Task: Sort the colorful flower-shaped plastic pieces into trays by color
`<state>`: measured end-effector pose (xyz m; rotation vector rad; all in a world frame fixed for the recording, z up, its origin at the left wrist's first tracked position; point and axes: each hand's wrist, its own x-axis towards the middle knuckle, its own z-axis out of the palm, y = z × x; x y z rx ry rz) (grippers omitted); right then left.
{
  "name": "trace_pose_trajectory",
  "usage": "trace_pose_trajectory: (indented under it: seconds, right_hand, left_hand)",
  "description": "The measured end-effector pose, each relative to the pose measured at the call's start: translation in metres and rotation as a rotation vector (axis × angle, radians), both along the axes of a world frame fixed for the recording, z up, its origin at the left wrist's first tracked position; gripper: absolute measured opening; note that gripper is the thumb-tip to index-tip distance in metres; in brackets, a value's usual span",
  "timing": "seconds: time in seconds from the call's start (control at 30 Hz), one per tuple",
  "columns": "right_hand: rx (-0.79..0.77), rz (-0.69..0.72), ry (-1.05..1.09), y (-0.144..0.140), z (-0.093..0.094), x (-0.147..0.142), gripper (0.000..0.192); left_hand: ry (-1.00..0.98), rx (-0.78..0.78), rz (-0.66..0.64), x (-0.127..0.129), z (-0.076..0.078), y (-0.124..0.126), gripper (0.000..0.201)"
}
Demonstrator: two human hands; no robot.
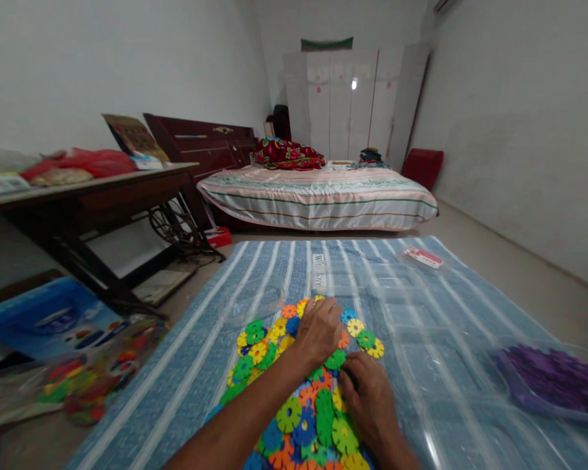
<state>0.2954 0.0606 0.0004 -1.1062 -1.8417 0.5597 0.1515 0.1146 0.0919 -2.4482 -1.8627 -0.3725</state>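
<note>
Plastic discs [294, 391]: many-coloured heap on the striped blue mat [421, 313].
Left hand [318, 331]: palm down, fingers curled onto the heap's far end.
Right hand [370, 398]: flat on the discs, fingers pinched at one.
Tray [549, 378]: purple pieces, well right.

Blue striped mat [274, 274] spread on floor [494, 261]. On mat: heap of flat plastic gear-shaped pieces [304, 391], mixed colours, at near middle; clear tray of purple pieces [551, 378] at right edge; empty clear trays [402, 307] between; small red-and-white packet [424, 257] at far right corner.
</note>
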Motion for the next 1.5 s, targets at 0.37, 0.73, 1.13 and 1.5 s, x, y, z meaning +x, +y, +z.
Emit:
trace_pose_trajectory:
  seconds: [0.37, 0.73, 1.13, 1.5]
  right_hand:
    - [0.011, 0.014, -0.051, 0.006, -0.004, 0.009, 0.017]
    - [0.008, 0.009, -0.068, 0.006, -0.004, 0.011, 0.022]
    - [0.015, 0.030, -0.094, 0.010, 0.000, 0.013, 0.021]
    - [0.000, 0.013, -0.075, 0.009, -0.001, 0.014, 0.022]
  left_hand:
    - [-0.180, 0.256, 0.252, -0.143, -0.037, -0.116, 0.037]
    - [-0.266, 0.310, 0.460, -0.150, -0.070, -0.149, 0.037]
    - [-0.287, 0.315, 0.385, -0.142, -0.068, -0.146, 0.037]
    - [-0.327, 0.269, 0.389, -0.139, -0.065, -0.148, 0.036]
